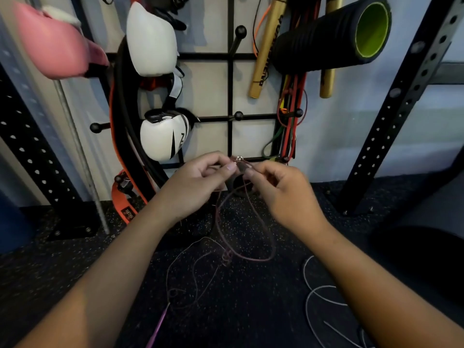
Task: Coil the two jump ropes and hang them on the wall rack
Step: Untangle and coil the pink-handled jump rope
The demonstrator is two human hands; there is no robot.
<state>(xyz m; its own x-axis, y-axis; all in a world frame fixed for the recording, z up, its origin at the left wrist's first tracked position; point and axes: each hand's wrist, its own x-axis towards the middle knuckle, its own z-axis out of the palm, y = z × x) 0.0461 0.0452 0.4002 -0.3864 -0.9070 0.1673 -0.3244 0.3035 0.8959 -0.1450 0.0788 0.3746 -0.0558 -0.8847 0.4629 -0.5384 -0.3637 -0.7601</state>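
Note:
My left hand (200, 179) and my right hand (281, 189) meet in front of the wall rack (229, 86), both pinching the top of a thin dark red jump rope (251, 257). Its cord hangs from my fingers in loops and trails onto the dark floor, ending at a purple handle (159, 325) near the bottom edge. A second jump rope, white (316, 295), lies loose on the floor at lower right, untouched. What sits between my fingertips is small, with a metal glint, and partly hidden.
The rack holds white boxing gloves (160, 136), a pink glove (50, 43), a black foam roller (334, 33), gold sticks (266, 49) and resistance bands (291, 109). Bare pegs (238, 115) stick out at the rack's middle. Perforated black uprights (401, 101) stand on both sides.

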